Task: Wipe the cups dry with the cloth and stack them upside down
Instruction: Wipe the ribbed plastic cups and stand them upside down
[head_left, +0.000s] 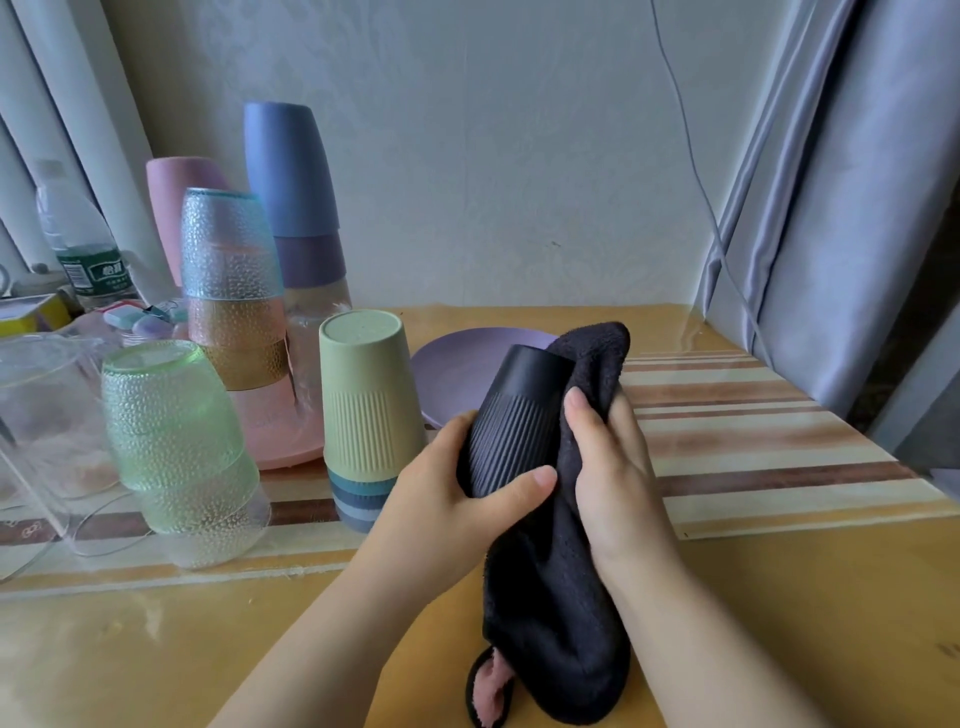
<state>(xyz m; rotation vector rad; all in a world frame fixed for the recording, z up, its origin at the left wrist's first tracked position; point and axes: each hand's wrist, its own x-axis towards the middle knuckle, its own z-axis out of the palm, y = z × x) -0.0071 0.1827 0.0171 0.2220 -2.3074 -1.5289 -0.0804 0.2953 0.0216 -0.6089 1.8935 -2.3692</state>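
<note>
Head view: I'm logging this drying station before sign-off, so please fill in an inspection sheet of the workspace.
Surface: yellow table with a striped runner.
Job's things: black ribbed cup, dark cloth; green cup stack, glass stacks, blue cup stack upside down.
Clutter: purple plate, pink plate, water bottle.
Grips: left hand holds the cup; right hand presses the cloth on it.
Cables: thin cable down the wall.
Surroundings: curtains, wall.
</note>
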